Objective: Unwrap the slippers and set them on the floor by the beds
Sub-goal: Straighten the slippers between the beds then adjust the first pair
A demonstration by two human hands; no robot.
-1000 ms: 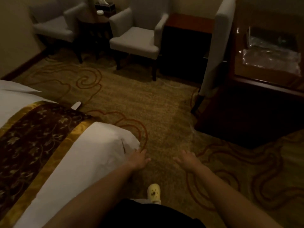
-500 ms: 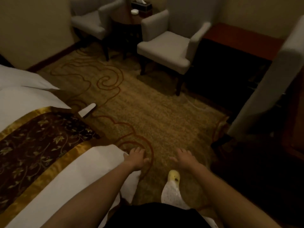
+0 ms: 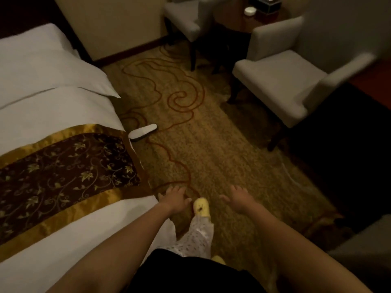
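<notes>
A dim hotel room seen from a person's head, looking down along both bare forearms. The left hand and the right hand reach forward over the carpet, fingers loosely spread and holding nothing. Between them, just beside the left hand, a yellow shoe points forward on the carpet, with a pale patterned trouser leg behind it. On the left a bed with white linen runs from near to far; a brown and gold runner crosses it and drapes over its right edge. On the floor at that edge, just past the far end of the runner, lies one white slipper, its nearer end tucked against the side of the bed and its toe angled out to the right. It appears bare of wrapping, though the light is too dim to be certain. A strip of open patterned carpet runs from the person's feet to the far wall, between the bed's edge on the left and the furniture on the right. On the right stands a pale armchair, with a dark cabinet nearer along that side. At the far end a second pale armchair stands near the wall, and a small dark table sits between the two chairs.
</notes>
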